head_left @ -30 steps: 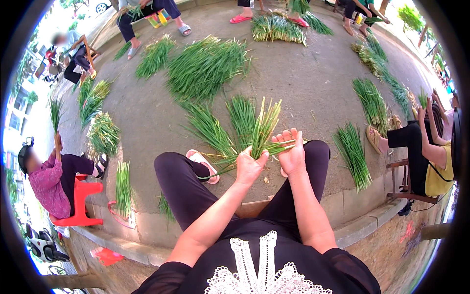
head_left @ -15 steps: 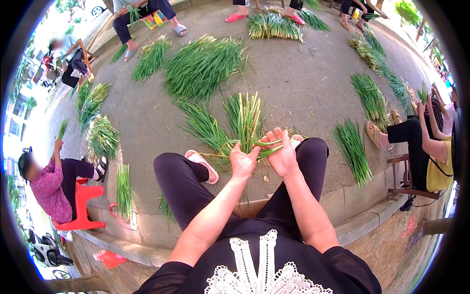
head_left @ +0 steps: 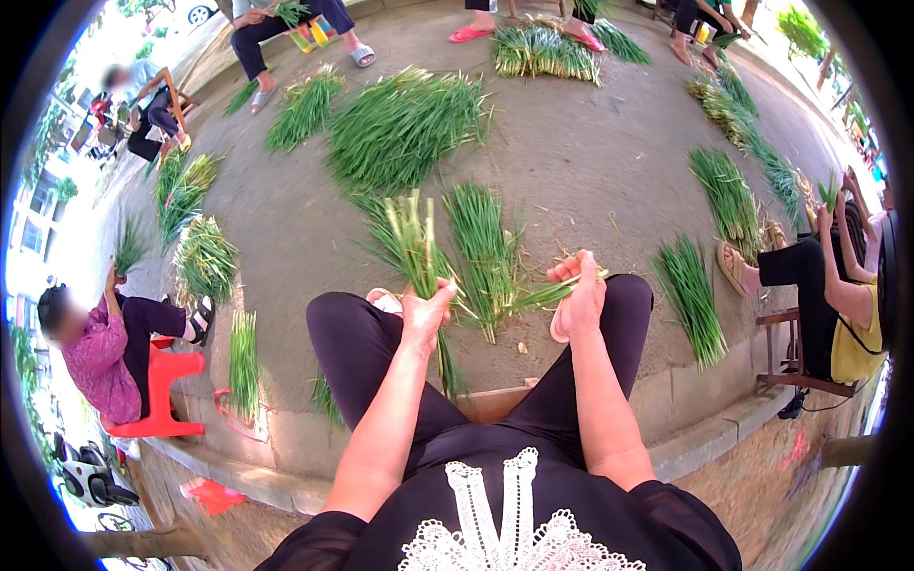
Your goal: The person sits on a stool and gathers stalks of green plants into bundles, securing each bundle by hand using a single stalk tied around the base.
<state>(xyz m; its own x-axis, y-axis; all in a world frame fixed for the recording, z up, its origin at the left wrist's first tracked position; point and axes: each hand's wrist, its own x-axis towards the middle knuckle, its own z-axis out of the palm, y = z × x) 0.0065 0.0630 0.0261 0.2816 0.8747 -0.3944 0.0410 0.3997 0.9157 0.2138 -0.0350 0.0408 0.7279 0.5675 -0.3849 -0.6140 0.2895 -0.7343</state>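
My left hand (head_left: 428, 309) is closed round an upright bunch of chives (head_left: 416, 249), its pale stem ends pointing up and its green leaves hanging below the fist. To the right and apart from it, my right hand (head_left: 583, 293) grips a few loose chive stalks (head_left: 543, 297) whose green leaves trail toward the left. On the ground between my feet lies a sheaf of green chives (head_left: 483, 249), just beyond and between both hands. Another chive heap (head_left: 376, 226) is partly hidden behind the bunch in my left hand.
A large chive pile (head_left: 409, 128) spreads farther ahead, with another sheaf (head_left: 690, 300) at right. People sit around handling chives, one on a red plastic stool (head_left: 171, 390) at left, one on a wooden chair (head_left: 781, 347) at right. A kerb (head_left: 690, 443) runs beneath me.
My hands have moved apart: the left went left with the bunch, the right went right with the stalks. The sheaf between my feet is now more exposed.
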